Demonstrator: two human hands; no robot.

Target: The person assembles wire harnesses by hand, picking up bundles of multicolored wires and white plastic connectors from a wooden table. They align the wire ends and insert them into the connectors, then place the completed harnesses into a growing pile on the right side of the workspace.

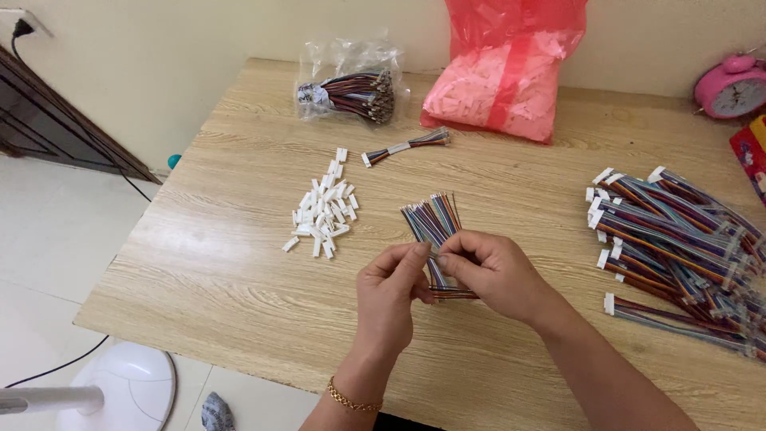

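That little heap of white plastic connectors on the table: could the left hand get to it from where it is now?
Probably yes. The heap of white connectors lies on bare table, up and to the left of the left hand, with nothing between them. But that hand and the right hand are both pinching the bundle of coloured wires.

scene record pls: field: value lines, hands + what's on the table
left hand: left hand pinches the wire bundle at its near end
right hand: right hand grips the same bundle from the other side
bundle: multicoloured wires, fanned out away from the person
connectors: loose white connectors in a heap, left of the hands
finished pile: wired harnesses stacked at the right
far edge: clear bag of wires, pink bag, one harness lying alone
surface: wooden table
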